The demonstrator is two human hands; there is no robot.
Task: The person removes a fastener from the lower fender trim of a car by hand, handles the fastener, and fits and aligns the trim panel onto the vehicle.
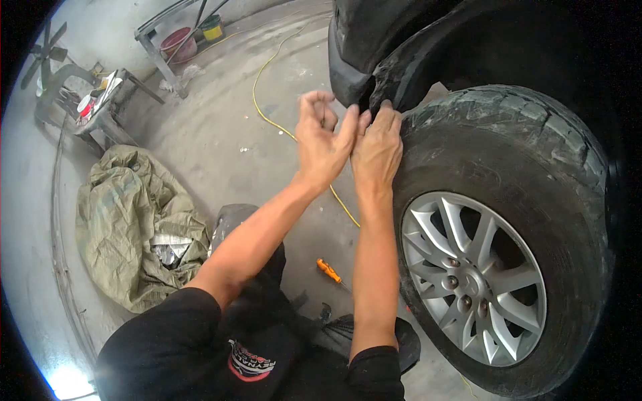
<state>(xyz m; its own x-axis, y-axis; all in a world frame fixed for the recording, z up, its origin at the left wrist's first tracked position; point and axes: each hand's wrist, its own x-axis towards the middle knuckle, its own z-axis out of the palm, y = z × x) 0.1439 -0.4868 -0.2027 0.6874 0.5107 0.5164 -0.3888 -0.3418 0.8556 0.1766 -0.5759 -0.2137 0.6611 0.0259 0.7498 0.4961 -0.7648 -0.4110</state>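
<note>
My left hand [323,144] is raised at the lower edge of the black bumper [349,77], its fingers curled and its thumb side close to the other hand. Right beside it, my right hand [378,148] has its fingertips at the torn end of the dark wheel-arch liner [394,77], just above the tyre. What the fingertips of either hand pinch, if anything, is too small to make out. The large tyre [461,160] with its silver wheel rim [471,284] stands to the right of my hands.
An orange-handled screwdriver [328,270] lies on the floor below my hands. A yellow cable [259,107] crosses the floor. On the left are a crumpled green cover [124,227] and a chair [107,123] with items on it. Behind stand a red bucket [179,47] and a yellow-green bucket [212,28].
</note>
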